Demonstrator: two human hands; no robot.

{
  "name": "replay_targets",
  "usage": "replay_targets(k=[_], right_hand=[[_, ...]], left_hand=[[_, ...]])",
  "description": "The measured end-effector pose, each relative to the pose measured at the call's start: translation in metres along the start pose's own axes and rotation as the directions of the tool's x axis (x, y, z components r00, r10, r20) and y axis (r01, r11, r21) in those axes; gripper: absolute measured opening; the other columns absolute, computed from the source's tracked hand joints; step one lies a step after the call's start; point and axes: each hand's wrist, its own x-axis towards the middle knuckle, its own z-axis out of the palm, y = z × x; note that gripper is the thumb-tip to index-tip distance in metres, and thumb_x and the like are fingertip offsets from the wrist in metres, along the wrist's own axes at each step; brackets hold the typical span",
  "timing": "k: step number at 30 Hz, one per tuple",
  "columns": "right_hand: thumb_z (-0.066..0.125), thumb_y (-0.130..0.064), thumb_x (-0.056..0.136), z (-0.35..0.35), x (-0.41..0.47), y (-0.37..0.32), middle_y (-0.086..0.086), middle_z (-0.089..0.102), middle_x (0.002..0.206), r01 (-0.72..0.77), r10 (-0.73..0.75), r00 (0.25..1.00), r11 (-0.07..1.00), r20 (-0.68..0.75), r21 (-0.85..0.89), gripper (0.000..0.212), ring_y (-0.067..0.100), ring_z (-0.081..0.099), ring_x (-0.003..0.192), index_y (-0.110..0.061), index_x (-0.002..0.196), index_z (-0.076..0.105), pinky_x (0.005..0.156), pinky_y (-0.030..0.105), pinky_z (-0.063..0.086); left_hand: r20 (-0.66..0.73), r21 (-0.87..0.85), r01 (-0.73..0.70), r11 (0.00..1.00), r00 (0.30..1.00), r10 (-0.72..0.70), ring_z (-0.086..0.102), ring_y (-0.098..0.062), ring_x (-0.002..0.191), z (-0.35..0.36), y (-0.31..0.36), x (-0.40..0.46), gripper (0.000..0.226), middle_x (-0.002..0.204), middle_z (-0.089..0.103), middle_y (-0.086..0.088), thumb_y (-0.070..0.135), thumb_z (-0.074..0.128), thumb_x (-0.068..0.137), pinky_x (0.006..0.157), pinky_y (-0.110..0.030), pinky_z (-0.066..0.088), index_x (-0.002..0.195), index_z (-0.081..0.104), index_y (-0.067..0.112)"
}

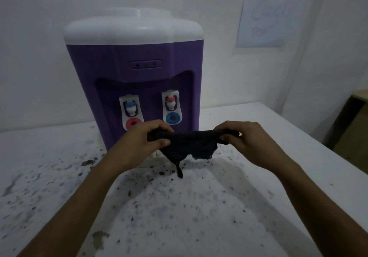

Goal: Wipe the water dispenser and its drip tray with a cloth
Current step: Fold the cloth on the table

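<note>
A purple water dispenser (133,67) with a white top stands on a white table against the wall. Its recess holds two white taps, the left one (130,109) with a red pad below, the right one (171,107) with a blue pad. A dark cloth (191,143) is stretched between my hands just in front of the dispenser's base, a thin tail hanging down to the table. My left hand (139,139) grips its left end, my right hand (245,137) its right end. The white drip tray (154,157) is mostly hidden behind my left hand and the cloth.
The white table (179,207) is speckled with dark specks and stains around the dispenser. Its right edge runs diagonally at the right. A sheet of paper (260,21) hangs on the wall behind. A brown piece of furniture (352,121) stands past the table's right edge.
</note>
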Motion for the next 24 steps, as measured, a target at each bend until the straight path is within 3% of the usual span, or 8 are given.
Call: replay_targets(k=[3, 6, 10, 13, 18, 21, 24], right_hand=[[0.054, -0.01, 0.093, 0.001, -0.006, 0.005, -0.023, 0.066, 0.09, 0.011, -0.011, 1.0, 1.0, 0.005, 0.009, 0.024, -0.006, 0.06, 0.085, -0.028, 0.103, 0.068, 0.073, 0.004, 0.043], [0.054, -0.011, 0.094, 0.008, -0.019, 0.018, -0.017, 0.068, 0.095, -0.008, 0.019, 0.976, 0.999, 0.215, -0.05, 0.025, -0.004, 0.062, 0.085, -0.029, 0.104, 0.068, 0.078, 0.008, 0.047], [0.054, -0.014, 0.094, 0.016, -0.037, 0.029, -0.022, 0.067, 0.093, -0.042, 0.054, 0.904, 0.998, 0.424, -0.037, 0.027, 0.0, 0.063, 0.087, -0.035, 0.104, 0.067, 0.079, 0.02, 0.051], [0.056, -0.017, 0.093, 0.017, -0.043, 0.032, -0.025, 0.066, 0.089, -0.075, 0.058, 0.862, 0.997, 0.504, 0.014, 0.027, 0.0, 0.062, 0.085, -0.042, 0.097, 0.066, 0.076, 0.02, 0.05], [0.06, -0.016, 0.09, 0.017, -0.045, 0.034, -0.02, 0.067, 0.091, -0.155, 0.069, 0.768, 0.985, 0.636, 0.08, 0.021, 0.002, 0.062, 0.084, -0.035, 0.096, 0.068, 0.074, 0.019, 0.049], [0.06, -0.022, 0.09, 0.022, -0.04, 0.039, -0.017, 0.067, 0.095, -0.173, 0.12, 0.766, 0.985, 0.631, 0.024, 0.016, 0.003, 0.062, 0.088, -0.035, 0.098, 0.066, 0.082, 0.027, 0.052], [0.057, -0.027, 0.092, 0.029, -0.03, 0.048, -0.017, 0.065, 0.1, -0.199, 0.192, 0.841, 0.979, 0.506, -0.041, 0.016, 0.002, 0.06, 0.09, -0.035, 0.104, 0.063, 0.086, 0.031, 0.051]], left_hand=[[0.017, -0.005, -0.026, 1.0, 1.0, 0.026, 0.062, 0.001, 0.092, 0.006, -0.003, -0.006, 0.024, 0.091, 0.067, 0.016, 0.011, 0.065, 0.085, 0.08, -0.013, 0.049, 0.096, 0.065, 0.032], [0.168, 0.067, -0.013, 0.998, 0.986, 0.001, 0.059, 0.006, 0.097, 0.019, -0.014, -0.016, 0.026, 0.095, 0.066, 0.021, 0.013, 0.066, 0.084, 0.082, -0.009, 0.046, 0.094, 0.064, 0.037], [0.321, 0.072, 0.018, 0.997, 0.946, -0.04, 0.058, 0.004, 0.098, 0.038, -0.026, -0.029, 0.022, 0.1, 0.066, 0.02, 0.016, 0.066, 0.086, 0.085, -0.015, 0.047, 0.095, 0.065, 0.036], [0.372, 0.048, 0.043, 0.998, 0.927, -0.057, 0.059, 0.002, 0.097, 0.043, -0.031, -0.033, 0.021, 0.1, 0.065, 0.019, 0.018, 0.067, 0.085, 0.088, -0.021, 0.049, 0.096, 0.064, 0.036], [0.512, 0.012, 0.128, 0.992, 0.851, -0.116, 0.063, -0.003, 0.092, 0.045, -0.034, -0.035, 0.019, 0.098, 0.067, 0.016, 0.022, 0.068, 0.084, 0.087, -0.029, 0.053, 0.098, 0.065, 0.035], [0.47, 0.002, 0.156, 0.988, 0.872, -0.138, 0.063, -0.001, 0.094, 0.046, -0.038, -0.031, 0.019, 0.1, 0.067, 0.015, 0.021, 0.065, 0.087, 0.085, -0.026, 0.053, 0.1, 0.065, 0.035], [0.298, 0.008, 0.187, 0.982, 0.937, -0.18, 0.062, -0.003, 0.096, 0.051, -0.047, -0.021, 0.019, 0.102, 0.067, 0.014, 0.022, 0.064, 0.087, 0.087, -0.028, 0.053, 0.099, 0.063, 0.038]])
